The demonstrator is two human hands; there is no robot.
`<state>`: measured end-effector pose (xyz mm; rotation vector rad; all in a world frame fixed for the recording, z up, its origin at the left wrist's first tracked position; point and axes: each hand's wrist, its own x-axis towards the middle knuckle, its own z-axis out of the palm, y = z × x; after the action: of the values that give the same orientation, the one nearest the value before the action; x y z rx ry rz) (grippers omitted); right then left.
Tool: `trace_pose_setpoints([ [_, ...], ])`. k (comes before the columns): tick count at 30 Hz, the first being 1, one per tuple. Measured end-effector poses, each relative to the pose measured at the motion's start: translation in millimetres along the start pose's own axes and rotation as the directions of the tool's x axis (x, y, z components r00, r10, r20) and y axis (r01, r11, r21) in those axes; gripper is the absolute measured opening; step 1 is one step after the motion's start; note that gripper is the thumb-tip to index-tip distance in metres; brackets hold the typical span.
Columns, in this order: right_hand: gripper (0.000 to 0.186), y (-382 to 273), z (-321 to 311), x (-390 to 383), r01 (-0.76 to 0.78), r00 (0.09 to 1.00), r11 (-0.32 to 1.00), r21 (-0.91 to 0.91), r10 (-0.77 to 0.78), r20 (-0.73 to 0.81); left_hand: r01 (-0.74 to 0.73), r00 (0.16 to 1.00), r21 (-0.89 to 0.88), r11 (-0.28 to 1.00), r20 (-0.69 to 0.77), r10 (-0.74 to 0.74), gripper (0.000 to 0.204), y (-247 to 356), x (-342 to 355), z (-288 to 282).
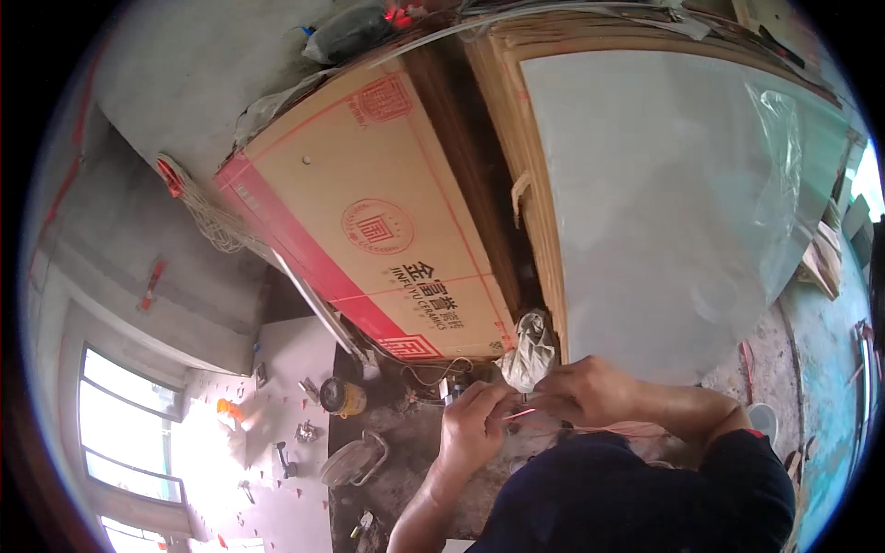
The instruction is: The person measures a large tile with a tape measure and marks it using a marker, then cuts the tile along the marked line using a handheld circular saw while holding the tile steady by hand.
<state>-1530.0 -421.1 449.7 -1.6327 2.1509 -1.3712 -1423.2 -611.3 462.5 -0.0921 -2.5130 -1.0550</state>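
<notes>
My left hand (475,426) and my right hand (588,389) meet close together at the lower middle of the head view. Between their fingers runs a thin red piece (519,415), like a short stick or cord; both hands pinch it. A fine red string (618,429) trails to the right under my right wrist. Just above the hands lies a crumpled grey-white plastic bag (529,350). My dark sleeve fills the lower right.
A large cardboard box with red printing (369,212) leans at the centre left. A big pale tile under clear plastic film (664,203) stands to its right. A round yellow tin (343,397), a grey bowl (354,458) and small tools lie at the lower left.
</notes>
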Motion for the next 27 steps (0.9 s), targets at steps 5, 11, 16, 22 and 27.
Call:
trace_pose_setpoints([
  [5, 0.018, 6.2, 12.5, -16.6, -0.191, 0.981, 0.886, 0.422, 0.159, 0.11, -0.18, 0.983, 0.068, 0.981, -0.009, 0.181, 0.011, -4.2, -5.8, 7.1],
  [11, 0.023, -3.6, -76.5, -17.1, -0.274, 0.884, 0.947, 0.164, 0.316, -0.344, 0.31, 0.915, -0.64, 0.703, 0.001, -0.403, 0.067, -19.7, -7.0, 13.6],
  [16, 0.018, -16.0, -223.4, -1.0, -0.35, 0.473, 0.895, -0.277, -0.087, -0.877, 0.354, 0.818, -0.477, 0.804, -0.259, -0.513, 0.042, -53.0, -39.6, 14.3],
  [22, 0.02, 55.2, -373.4, 82.0, -0.693, 0.645, 0.24, -0.679, -0.213, -0.734, 0.55, 0.825, 0.052, 0.833, -0.184, -0.534, 0.02, -248.3, -176.4, 65.9],
  [27, 0.03, 209.6, -491.4, -3.4, -0.417, 0.909, -0.066, -0.906, -0.03, -0.416, 0.204, 0.81, 0.701, 0.684, 0.271, -0.519, 0.029, -317.0, -377.0, 133.0],
])
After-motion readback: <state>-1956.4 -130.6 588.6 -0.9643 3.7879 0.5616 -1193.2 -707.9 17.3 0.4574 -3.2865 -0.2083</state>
